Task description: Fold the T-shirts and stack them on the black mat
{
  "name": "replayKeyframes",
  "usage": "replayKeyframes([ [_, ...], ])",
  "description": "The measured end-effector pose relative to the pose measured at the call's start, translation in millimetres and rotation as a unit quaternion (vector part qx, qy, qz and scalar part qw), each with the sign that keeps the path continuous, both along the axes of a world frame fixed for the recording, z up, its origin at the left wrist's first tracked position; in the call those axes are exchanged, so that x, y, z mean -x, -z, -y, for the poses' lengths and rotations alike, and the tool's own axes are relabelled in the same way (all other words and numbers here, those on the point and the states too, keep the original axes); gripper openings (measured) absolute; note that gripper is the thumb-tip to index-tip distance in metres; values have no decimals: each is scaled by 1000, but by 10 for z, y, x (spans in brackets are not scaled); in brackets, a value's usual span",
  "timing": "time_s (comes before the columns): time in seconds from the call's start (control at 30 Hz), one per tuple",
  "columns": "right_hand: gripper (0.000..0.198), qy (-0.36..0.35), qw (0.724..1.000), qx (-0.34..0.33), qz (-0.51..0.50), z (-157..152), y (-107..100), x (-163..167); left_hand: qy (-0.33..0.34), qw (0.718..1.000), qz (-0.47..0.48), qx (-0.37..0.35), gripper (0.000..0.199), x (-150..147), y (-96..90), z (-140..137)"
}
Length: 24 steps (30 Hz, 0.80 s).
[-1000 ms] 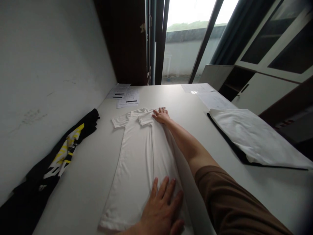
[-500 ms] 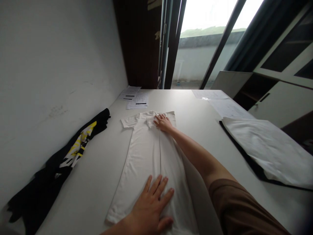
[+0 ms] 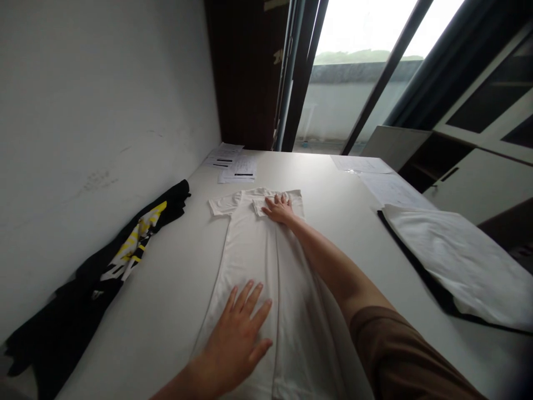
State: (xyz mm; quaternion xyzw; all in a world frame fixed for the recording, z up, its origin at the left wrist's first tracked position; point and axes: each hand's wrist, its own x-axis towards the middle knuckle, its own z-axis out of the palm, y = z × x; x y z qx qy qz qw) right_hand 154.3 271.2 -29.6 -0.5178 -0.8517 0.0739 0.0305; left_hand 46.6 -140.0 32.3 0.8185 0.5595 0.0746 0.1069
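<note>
1. From where I stand, a white shirt (image 3: pixel 250 244) lies lengthwise along the middle of the counter (image 3: pixel 345 222), its shoulder end toward the far edge and its lower end running toward the near side, out of view
2. One short sleeve points at the wall (image 3: pixel 108 100); a long crease runs down the body
3. The right hand (image 3: pixel 278 210), at the end of an arm in a brown sleeve (image 3: pixel 400 344), rests on the shirt near the shoulder end, fingers spread over a folded part
4. The left hand (image 3: pixel 235 339) is palm down over the lower body, fingers apart; I cannot tell how firmly it touches
5. Along the wall-side edge lies a crumpled black garment (image 3: pixel 79 311) with a yellow and white print
6. Toward the right edge, a white cloth (image 3: pixel 462 261) lies over a black layer (image 3: pixel 441 296)
7. Papers sit by the far left corner (image 3: pixel 238 168) and the far right corner (image 3: pixel 387 186)
</note>
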Motion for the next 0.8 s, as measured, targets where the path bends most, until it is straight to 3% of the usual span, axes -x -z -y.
replayKeyframes([
  [0.13, 73, 17, 1000, -23, -10, -38, -19, 137, -42, 998, -36, -15, 77, 235, 167, 108],
  [0.23, 65, -72, 996, -56, -20, 1, 26, 274, -48, 998, -48, -13, 81, 275, 258, 147],
  [0.3, 62, -121, 991, -57, -23, 40, 75, 334, -41, 998, -53, -7, 81, 277, 261, 144],
  [0.4, 65, -139, 987, -68, -32, 64, 128, 365, -47, 997, -59, -11, 80, 335, 223, 133],
  [0.53, 73, -180, 984, -21, -3, 32, 119, 387, -65, 994, -73, -38, 76, 535, 201, 179],
  [0.7, 57, -153, 986, -52, -28, 54, 45, 544, -33, 994, -84, -53, 74, 693, 219, 311],
  [0.8, 51, -107, 988, -87, -65, 157, -20, 803, -54, 993, -80, -74, 69, 704, 251, 395],
])
